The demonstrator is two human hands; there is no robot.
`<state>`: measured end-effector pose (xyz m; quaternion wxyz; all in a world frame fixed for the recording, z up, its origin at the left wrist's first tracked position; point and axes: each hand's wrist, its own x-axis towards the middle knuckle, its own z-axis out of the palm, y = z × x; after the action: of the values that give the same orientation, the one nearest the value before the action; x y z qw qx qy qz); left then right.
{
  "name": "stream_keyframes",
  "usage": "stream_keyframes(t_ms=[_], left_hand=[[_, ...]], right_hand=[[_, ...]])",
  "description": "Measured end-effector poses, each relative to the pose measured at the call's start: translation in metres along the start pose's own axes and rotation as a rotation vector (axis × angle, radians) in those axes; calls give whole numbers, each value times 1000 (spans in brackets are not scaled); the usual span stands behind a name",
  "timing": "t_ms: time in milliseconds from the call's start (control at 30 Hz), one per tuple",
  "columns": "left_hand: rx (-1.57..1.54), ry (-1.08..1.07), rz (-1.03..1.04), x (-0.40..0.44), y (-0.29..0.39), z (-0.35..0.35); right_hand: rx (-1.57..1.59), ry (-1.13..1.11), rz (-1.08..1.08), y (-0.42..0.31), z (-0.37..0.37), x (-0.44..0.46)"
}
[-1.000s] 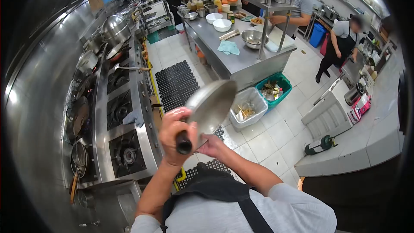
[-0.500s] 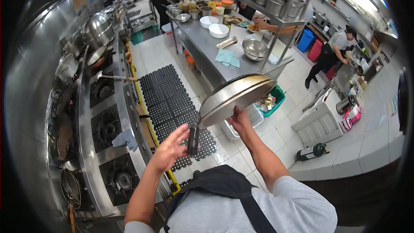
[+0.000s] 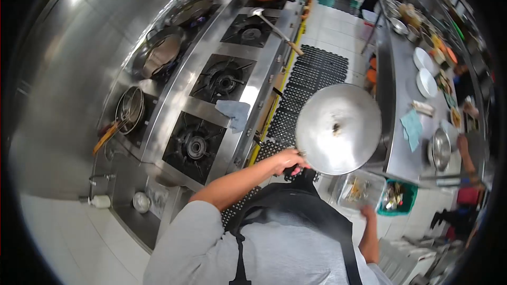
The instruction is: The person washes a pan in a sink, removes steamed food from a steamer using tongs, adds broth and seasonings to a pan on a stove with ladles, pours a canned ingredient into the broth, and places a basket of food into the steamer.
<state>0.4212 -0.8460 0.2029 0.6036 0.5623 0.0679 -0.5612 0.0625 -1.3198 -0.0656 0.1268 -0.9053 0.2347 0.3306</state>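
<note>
A wide frying pan [image 3: 348, 145] with a silvery round face and a small dark spot in its middle is held out in front of me. My left hand [image 3: 290, 161] is closed around its dark handle, at the near left of the pan. Away from the pan, my right hand [image 3: 367, 214] hangs low on the right, just before a clear plastic bin [image 3: 346, 195]; its fingers are too blurred to read.
On my left runs a stove with burners [image 3: 196, 148], a grey cloth [image 3: 234, 112] and a ladle [image 3: 274, 30]. A steel worktable [image 3: 404, 153] with white bowls [image 3: 426, 83] stands right. A green crate [image 3: 409, 200] is beside the bin. A person's arm [image 3: 465, 153] reaches over the table.
My left hand has taken hold of the pan's handle, and my right hand has let go of the pan and dropped away. The pan's silvery face now points up. My view has turned left.
</note>
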Motion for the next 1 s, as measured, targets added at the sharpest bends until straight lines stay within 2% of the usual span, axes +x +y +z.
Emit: stream_keyframes(t_ms=[33,67,100,133,167,200,233,267,300,333,367,400,433,467,500,533,567,633,667,700,733,767,800,833,867,900,933,1000], left_hand=[[-68,1,4,-3,-11,-17],[-82,72,-44,-11,-19,-33],[8,243,-34,-58,13,-12],[-111,283,-51,-46,-23,-40],[-295,280,13,-65,-26,-46],[-336,326,-19,-92,-16,-36],[-447,387,-29,-109,-19,-34],[-422,455,15,-124,-14,-30],[-526,606,-63,-131,-32,-45],[-550,574,-3,-133,-85,-100],[-577,540,56,-135,-135,-153],[-605,503,114,-138,-181,-201],[-652,517,222,-150,-189,-211],[-498,564,294,-145,-178,-210],[-347,611,369,-140,-171,-206],[-197,662,444,-140,-169,-203],[-45,712,522,-139,-168,-197],[260,817,663,-143,-163,-184],[415,911,728,-161,-161,-170],[245,918,663,-164,-148,-163],[-285,813,579,-157,-141,-162],[-958,697,557,-154,-117,-156],[-1292,677,576,-151,-103,-151],[-1416,691,608,-142,-99,-148],[-1386,760,625,-133,-113,-160],[-1355,828,639,-122,-126,-173],[-1526,598,646,-118,-114,-177],[-1543,543,632,-114,-114,-182]], right_hand=[[-96,-284,281,-33,-20,-45],[-26,-285,28,55,97,8],[59,-429,226,40,106,-9],[35,-378,233,24,93,-30],[11,-328,241,8,81,-49],[-12,-278,249,-9,69,-70],[-87,-380,-129,-12,71,-61],[-164,-580,-497,-11,102,-25],[-36,-638,-331,-39,52,-24],[92,-670,-161,-82,-22,-34],[79,-602,-269,-88,-20,-2],[55,-478,-343,-104,-62,7],[45,-414,-378,-115,-100,23],[195,-310,-237,-145,-212,0],[202,-172,-173,-160,-277,1],[421,-4,-168,-155,-320,12],[504,215,-23,-153,-349,26],[382,438,164,-139,-421,59],[134,683,202,-108,-409,107],[112,672,204,-82,-412,130],[125,777,205,-67,-406,145],[137,882,204,-49,-398,159],[193,794,276,-41,-394,163],[105,962,181,11,-349,193],[174,725,308,-19,-383,166],[213,670,293,-45,-410,142],[37,771,290,-13,-389,168],[2,662,334,-27,-397,161]])
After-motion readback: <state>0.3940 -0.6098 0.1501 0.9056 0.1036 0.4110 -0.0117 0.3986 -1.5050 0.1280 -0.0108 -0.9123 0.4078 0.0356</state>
